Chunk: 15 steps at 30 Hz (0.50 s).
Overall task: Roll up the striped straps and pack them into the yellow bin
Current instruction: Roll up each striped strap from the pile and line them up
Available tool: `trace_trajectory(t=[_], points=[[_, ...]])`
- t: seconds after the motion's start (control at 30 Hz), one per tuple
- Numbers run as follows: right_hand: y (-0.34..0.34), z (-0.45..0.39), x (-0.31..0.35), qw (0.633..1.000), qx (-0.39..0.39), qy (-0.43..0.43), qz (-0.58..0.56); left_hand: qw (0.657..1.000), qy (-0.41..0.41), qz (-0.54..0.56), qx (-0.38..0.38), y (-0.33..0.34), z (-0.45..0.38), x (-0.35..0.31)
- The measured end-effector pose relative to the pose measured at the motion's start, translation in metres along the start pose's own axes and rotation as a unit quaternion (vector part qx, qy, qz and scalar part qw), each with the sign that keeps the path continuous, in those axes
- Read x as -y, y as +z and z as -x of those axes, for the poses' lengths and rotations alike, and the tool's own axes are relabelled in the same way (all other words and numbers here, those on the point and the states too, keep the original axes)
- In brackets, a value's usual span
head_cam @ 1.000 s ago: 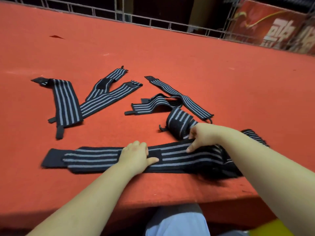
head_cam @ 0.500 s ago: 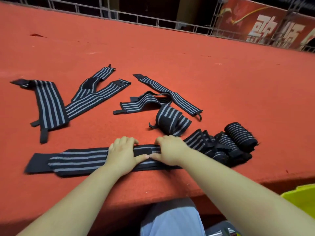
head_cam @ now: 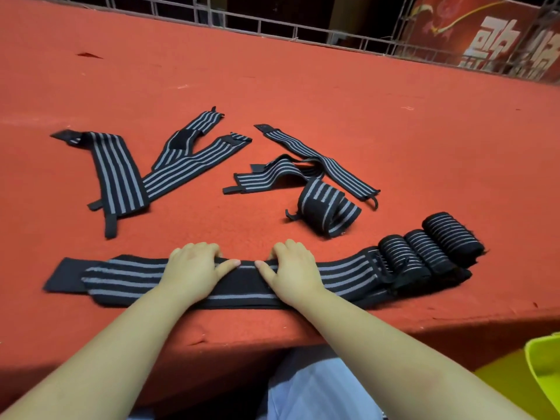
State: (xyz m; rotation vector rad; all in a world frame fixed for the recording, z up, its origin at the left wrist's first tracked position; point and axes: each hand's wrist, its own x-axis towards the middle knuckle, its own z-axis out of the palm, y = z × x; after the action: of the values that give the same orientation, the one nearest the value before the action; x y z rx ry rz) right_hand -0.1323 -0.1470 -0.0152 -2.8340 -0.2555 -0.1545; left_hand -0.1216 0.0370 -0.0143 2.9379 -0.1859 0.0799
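A long striped strap (head_cam: 133, 275) lies flat along the near edge of the red counter (head_cam: 333, 101). Both hands sit on its middle, side by side and slightly apart. The left hand (head_cam: 194, 269) has its fingers curled over the strap's far edge with the thumb laid along the top; its grip is clamped on the strap. The right hand (head_cam: 292, 271) mirrors it, fingers hooked over the far edge, thumb pointing toward the left one, gripping the same strap.

At the strap's right end, three rolled straps (head_cam: 430, 248) lie touching one another in a row. Just beyond the hands is a loosely folded strap (head_cam: 325, 207). Farther back, more unrolled straps (head_cam: 169, 165) lie spread and overlapping across the counter.

The yellow bin (head_cam: 542, 371) shows only a corner at lower right, below the counter's edge. A metal railing (head_cam: 272, 28) runs along the far side.
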Motion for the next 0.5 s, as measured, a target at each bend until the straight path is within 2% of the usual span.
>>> trace_trajectory(t=[0.1,0.27,0.4,0.5], points=[[0.004,0.003,0.013,0.996,0.015,-0.069,-0.055,0.996,0.062,0.056,-0.036,-0.004,0.017,0.025],[0.009,0.004,0.037,0.976,0.085,-0.191,-0.059,0.993,0.104,0.022,0.051,-0.012,0.049,0.082],[0.017,-0.002,0.061,0.972,0.097,-0.205,-0.06,0.999,0.042,0.012,0.006,-0.016,0.064,0.111],[0.022,-0.005,0.077,0.973,0.09,-0.204,-0.062,0.997,-0.005,0.08,-0.021,-0.018,0.069,0.128]])
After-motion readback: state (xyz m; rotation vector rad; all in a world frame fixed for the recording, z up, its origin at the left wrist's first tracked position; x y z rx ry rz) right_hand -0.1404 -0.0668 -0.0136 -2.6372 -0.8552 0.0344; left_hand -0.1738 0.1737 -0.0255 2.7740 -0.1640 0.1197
